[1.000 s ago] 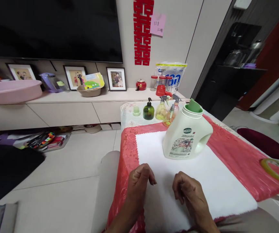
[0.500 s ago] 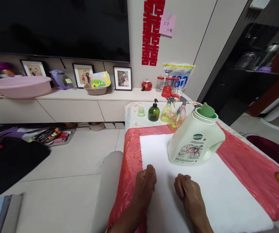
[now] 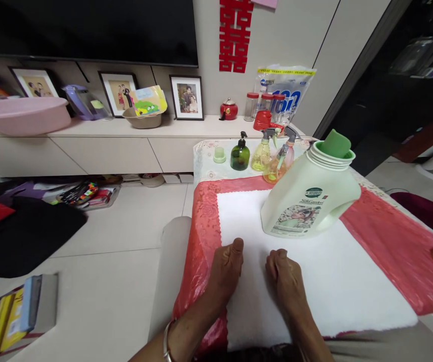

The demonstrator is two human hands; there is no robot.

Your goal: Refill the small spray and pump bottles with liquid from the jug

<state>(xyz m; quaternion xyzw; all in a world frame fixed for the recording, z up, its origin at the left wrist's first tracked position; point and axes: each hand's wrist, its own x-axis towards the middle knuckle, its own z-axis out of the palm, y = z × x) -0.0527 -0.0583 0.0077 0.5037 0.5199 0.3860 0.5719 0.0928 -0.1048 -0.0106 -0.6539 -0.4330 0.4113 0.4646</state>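
Head view: jug (image 3: 310, 196) stands upright, ahead and right; right hand (image 3: 284, 275) nearer than left hand (image 3: 227, 269). Both grips curled into fists, nothing visible inside.

your pale green silkgarden jug (image 3: 314, 188), uncapped
it stands upright on the white mat (image 3: 337, 286), label (image 3: 298, 218) toward you, green spout (image 3: 336, 144) in its threaded neck.

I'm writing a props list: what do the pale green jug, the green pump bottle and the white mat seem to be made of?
Pale green jug: probably opaque plastic with a satin sheen, judging by the moulded handle and threaded neck.
Green pump bottle: glossy and translucent; plastic or glass, I can't tell which.
White mat: probably matte fleecy fabric, from its fuzzy lower edge.
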